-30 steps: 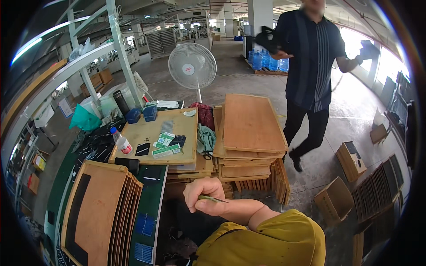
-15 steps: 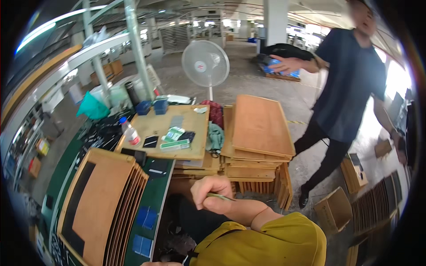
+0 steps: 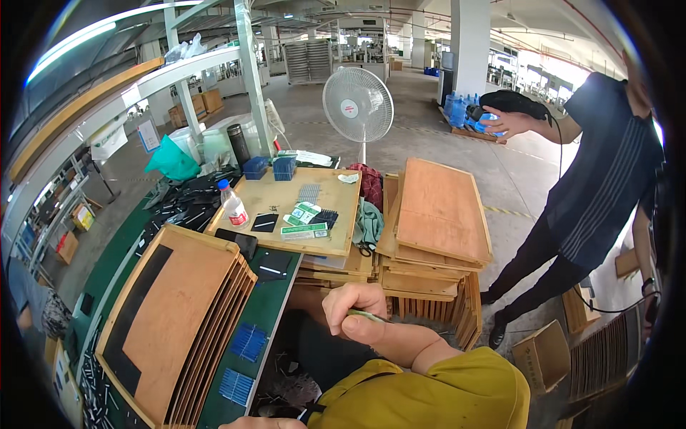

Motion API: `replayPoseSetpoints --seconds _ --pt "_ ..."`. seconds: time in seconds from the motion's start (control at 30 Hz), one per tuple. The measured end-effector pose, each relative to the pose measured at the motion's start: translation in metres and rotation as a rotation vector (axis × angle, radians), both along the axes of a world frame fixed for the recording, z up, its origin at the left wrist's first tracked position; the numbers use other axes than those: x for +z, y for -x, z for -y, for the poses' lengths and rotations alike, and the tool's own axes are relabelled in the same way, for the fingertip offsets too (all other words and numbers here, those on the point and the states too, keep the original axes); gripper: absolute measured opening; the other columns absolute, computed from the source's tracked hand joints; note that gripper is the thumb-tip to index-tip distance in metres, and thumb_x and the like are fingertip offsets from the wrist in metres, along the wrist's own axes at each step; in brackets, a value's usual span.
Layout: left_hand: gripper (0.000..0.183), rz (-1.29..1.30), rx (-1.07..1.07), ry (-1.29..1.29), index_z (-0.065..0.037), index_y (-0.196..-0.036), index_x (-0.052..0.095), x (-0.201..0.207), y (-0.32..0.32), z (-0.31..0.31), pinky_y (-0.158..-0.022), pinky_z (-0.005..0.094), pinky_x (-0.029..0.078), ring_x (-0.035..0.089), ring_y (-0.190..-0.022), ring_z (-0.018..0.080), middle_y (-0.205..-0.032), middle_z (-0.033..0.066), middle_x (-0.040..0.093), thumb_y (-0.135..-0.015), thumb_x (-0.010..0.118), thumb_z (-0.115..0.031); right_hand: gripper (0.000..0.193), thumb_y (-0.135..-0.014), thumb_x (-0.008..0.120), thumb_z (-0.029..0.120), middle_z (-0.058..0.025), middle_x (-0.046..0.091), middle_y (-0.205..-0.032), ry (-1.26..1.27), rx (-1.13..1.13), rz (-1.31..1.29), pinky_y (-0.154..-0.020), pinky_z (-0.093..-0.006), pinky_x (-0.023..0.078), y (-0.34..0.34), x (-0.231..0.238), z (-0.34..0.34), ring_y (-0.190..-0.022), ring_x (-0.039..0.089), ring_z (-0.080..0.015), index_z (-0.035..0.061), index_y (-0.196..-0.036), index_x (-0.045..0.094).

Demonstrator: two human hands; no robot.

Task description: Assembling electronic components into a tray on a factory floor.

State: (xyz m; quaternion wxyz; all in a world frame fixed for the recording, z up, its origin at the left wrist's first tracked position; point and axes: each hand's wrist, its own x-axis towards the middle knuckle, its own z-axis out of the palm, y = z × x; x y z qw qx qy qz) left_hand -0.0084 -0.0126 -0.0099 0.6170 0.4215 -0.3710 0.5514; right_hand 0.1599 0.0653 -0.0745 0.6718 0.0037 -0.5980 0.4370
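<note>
My right hand is curled closed in front of my yellow sleeve, thumb against the fingers. A thin greenish strip shows between thumb and fingers; its exact kind cannot be made out. Only a sliver of my left hand shows at the lower edge, its fingers hidden. Near it on the green bench lie two bundles of blue sticks. To their left leans a row of wood-framed boards, the front one with a black strip along its side.
A tan board bears a bottle, a green-and-white box and blue blocks. Right of it stand stacked wooden boards and a white fan. A co-worker stands right, one hand out, near an open carton.
The whole view has swung, so the bench and fan sit farther right. The co-worker appears farther right too, arm still outstretched. My right hand keeps its closed grip.
</note>
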Motion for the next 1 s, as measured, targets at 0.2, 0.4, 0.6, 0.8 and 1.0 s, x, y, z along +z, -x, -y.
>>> replayPoseSetpoints --seconds 0.2,0.4,0.6,0.8,1.0 --pt "0.026 -0.006 -0.003 0.001 -0.009 -0.06 0.053 -0.001 0.004 -0.002 -0.082 0.0416 0.042 0.056 -0.05 0.0208 -0.06 0.0075 0.061 -0.084 0.047 -0.002 0.014 -0.084 0.06 0.014 -0.0076 0.058 -0.069 -0.005 0.009 -0.002 -0.05 -0.0227 0.039 0.003 0.0 -0.004 -0.057 0.054 -0.0121 -0.0002 -0.082 0.057" --pt "0.023 -0.017 -0.029 -0.229 -0.007 -0.066 0.054 -0.003 0.016 -0.017 -0.086 0.0425 0.041 0.061 -0.06 0.0226 -0.071 0.0111 0.066 -0.086 0.044 -0.004 0.017 -0.083 0.062 0.013 -0.0099 0.058 -0.066 0.011 0.001 -0.018 -0.05 -0.0245 0.04 0.011 0.0 -0.007 -0.055 0.054 -0.0151 -0.0018 -0.078 0.057" --pt "0.024 -0.061 0.033 -0.222 -0.007 -0.069 0.054 -0.005 0.035 -0.014 -0.082 0.0389 0.044 0.06 -0.062 0.0213 -0.074 0.0104 0.066 -0.09 0.042 -0.008 0.032 -0.079 0.069 0.031 -0.0042 0.05 -0.057 0.101 -0.078 -0.066 -0.043 -0.0268 0.027 0.024 -0.002 -0.003 -0.041 0.041 -0.0117 0.0052 -0.072 0.051" --pt "0.019 -0.035 0.111 -0.38 -0.004 -0.087 0.06 -0.013 0.057 -0.008 -0.086 0.0422 0.044 0.062 -0.081 0.025 -0.095 0.0149 0.065 -0.091 0.042 -0.01 0.031 -0.082 0.066 0.03 -0.0044 0.048 -0.058 0.046 0.059 -0.014 -0.043 -0.0252 0.027 0.044 -0.003 -0.012 -0.042 0.04 -0.0101 0.0046 -0.075 0.049" --pt "0.022 0.108 0.605 -0.022 -0.004 -0.066 0.05 -0.051 0.11 0.044 -0.072 0.0408 0.045 0.061 -0.062 0.0223 -0.077 0.0133 0.065 -0.087 0.042 -0.002 0.028 -0.085 0.06 0.028 -0.0046 0.047 -0.061 0.046 0.149 0.006 -0.045 -0.0237 0.026 0.066 -0.01 -0.024 -0.045 0.035 -0.0093 0.0043 -0.077 0.048"
